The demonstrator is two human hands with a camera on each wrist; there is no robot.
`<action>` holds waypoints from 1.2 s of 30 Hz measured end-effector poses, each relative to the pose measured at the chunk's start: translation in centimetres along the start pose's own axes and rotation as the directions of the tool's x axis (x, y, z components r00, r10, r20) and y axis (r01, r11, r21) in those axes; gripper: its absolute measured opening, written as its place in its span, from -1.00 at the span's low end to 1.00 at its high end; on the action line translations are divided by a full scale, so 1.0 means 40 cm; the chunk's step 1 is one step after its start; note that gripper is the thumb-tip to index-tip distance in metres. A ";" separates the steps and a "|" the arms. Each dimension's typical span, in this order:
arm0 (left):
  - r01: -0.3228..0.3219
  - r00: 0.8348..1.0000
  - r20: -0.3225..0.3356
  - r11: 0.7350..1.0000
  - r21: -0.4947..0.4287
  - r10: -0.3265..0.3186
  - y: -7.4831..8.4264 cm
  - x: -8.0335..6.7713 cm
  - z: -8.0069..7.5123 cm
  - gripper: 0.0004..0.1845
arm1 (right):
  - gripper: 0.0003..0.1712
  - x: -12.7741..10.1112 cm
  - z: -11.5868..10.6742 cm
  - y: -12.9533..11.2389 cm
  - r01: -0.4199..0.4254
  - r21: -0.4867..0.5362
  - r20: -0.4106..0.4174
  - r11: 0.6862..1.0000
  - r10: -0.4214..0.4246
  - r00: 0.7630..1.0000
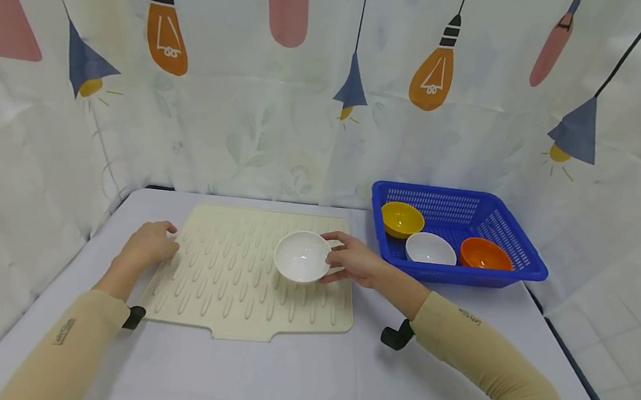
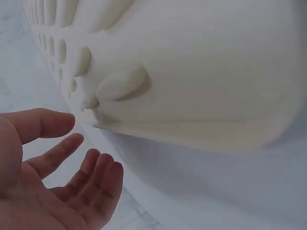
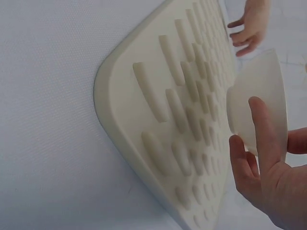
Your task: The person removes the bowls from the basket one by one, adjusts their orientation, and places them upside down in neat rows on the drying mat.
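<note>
A white bowl (image 1: 302, 257) is held upright over the right half of a cream drying mat (image 1: 219, 267) with raised oval ridges. My right hand (image 1: 354, 259) grips it from the right side; in the right wrist view, fingers spread along the outer wall and foot of the bowl (image 3: 256, 91), with the thumb at the rim. My left hand (image 1: 150, 242) is beside the mat's left edge, holding nothing. The left wrist view shows its fingers (image 2: 108, 191) loosely bent, apart from the mat's raised edge (image 2: 201, 136).
A blue plastic basket (image 1: 459, 276) stands at the back right of the white-covered table (image 1: 301, 387). Inside are a yellow bowl (image 1: 402, 220), another white bowl (image 1: 431, 248) and an orange bowl (image 1: 486, 254). A patterned curtain (image 1: 303, 139) hangs behind the table.
</note>
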State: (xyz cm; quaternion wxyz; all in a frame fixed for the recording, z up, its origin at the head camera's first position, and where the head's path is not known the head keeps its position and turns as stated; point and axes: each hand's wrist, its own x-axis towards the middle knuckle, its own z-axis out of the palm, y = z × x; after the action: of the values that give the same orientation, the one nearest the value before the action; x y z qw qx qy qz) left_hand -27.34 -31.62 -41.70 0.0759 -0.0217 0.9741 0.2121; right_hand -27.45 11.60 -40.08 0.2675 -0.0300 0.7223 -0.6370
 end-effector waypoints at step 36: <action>-0.067 0.937 0.200 0.710 -0.701 0.286 0.330 -0.020 0.120 -0.37 | -0.27 -0.005 0.005 0.016 -0.011 0.028 0.008 1.000 0.011 1.000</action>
State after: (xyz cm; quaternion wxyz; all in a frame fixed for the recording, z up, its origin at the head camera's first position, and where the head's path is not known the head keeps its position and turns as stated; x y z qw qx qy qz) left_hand -26.86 -17.62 -40.46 0.1854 0.0778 0.8017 0.5628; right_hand -27.02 11.62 -40.61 0.2742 -0.0250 0.7124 -0.6455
